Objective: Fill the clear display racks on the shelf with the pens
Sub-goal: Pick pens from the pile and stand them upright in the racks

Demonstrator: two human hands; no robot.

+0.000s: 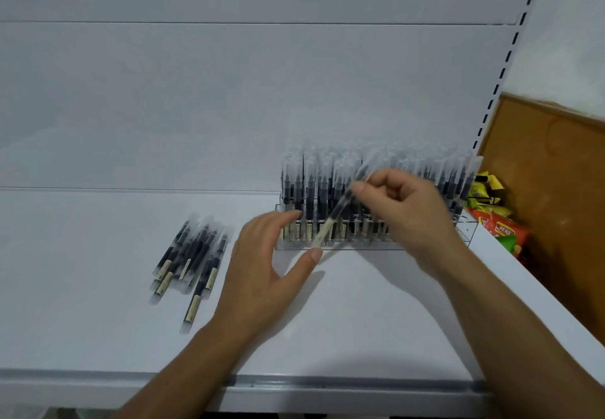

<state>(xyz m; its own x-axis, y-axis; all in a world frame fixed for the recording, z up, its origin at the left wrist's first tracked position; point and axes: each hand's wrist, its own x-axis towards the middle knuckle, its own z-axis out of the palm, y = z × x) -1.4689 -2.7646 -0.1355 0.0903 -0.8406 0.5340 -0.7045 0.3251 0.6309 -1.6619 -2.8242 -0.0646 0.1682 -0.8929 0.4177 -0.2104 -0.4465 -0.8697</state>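
Pinching slanted pen [337,214] in right hand [409,209] | lower end points toward left hand [265,264] | rack [360,245] just beyond | left open, fingers against rack

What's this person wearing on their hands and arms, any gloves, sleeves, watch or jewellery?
Nothing visible. The left hand and right hand are bare: no gloves or rings. The left forearm and right forearm are bare too, with no sleeve or watch down to the frame's edge. The right hand is slightly blurred.
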